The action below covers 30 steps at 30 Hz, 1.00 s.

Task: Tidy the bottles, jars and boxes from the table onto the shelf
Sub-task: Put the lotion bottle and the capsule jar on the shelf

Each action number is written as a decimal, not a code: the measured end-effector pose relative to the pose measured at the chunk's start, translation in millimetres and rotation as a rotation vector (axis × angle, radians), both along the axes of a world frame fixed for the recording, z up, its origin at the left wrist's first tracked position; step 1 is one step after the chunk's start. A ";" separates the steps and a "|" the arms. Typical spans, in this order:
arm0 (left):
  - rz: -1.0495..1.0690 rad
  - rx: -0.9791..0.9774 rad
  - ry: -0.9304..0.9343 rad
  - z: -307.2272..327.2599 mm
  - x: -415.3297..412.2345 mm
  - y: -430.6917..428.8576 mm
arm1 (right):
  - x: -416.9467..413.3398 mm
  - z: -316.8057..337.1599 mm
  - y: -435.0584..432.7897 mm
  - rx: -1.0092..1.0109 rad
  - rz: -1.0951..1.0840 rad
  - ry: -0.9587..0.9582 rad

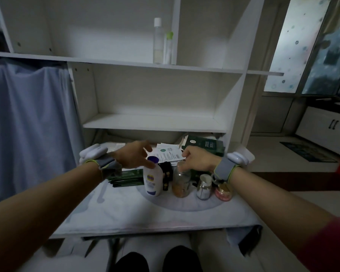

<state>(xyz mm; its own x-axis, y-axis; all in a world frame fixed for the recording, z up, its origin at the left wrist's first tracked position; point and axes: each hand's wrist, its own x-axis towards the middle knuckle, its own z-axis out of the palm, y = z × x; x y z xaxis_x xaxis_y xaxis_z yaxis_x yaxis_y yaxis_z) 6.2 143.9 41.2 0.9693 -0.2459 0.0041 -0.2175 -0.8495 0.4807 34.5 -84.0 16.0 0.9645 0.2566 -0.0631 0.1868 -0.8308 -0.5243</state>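
Both forearms reach forward over the table (126, 213), each with a grey band at the wrist. The left hand (133, 155) is stretched out with the palm turned down and the fingers spread and a little curved; it is open and holds nothing, and its fingertips are just above the blue cap of the white bottle (152, 178). This bottle stands upright near the middle of the table. The right hand (197, 159) is bent down at the wrist and its fingers are closed around the top of the jar (181, 182), a clear jar with brown content that stands upright just right of the white bottle. Further to the right stand a small jar (204, 186) with a silver-white lid and, beside it, a pink jar (223, 191) with a gold lid, partly behind the right wrist. Dark green boxes (126, 178) lie flat on the left side under the left wrist, and another green box (205, 145) lies at the far side, near some white papers (166, 154). The shelf (155, 122) stands behind the table. On its upper board, well apart from the table things, a tall clear bottle (157, 41) with a white cap stands touching or almost touching a shorter bottle (168, 48) with a green cap.
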 end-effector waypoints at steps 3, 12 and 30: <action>0.027 0.008 0.023 -16.5 4.5 5.5 | 0.7 -13.4 0.6 0.005 -0.028 0.027; 0.024 -0.004 0.075 -50.3 16.5 4.9 | 3.5 -41.4 -2.4 0.000 -0.020 0.012; -0.052 -0.124 0.040 -69.1 18.4 2.5 | 2.7 -43.2 0.2 0.076 -0.050 -0.003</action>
<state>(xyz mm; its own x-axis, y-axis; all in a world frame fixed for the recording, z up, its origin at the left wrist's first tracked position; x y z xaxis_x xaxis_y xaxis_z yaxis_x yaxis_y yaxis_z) 24.6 146.5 -27.9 0.9552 -0.2958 -0.0012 -0.2381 -0.7713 0.5903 37.2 -83.8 -27.2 0.9763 0.2120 -0.0427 0.1474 -0.7968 -0.5860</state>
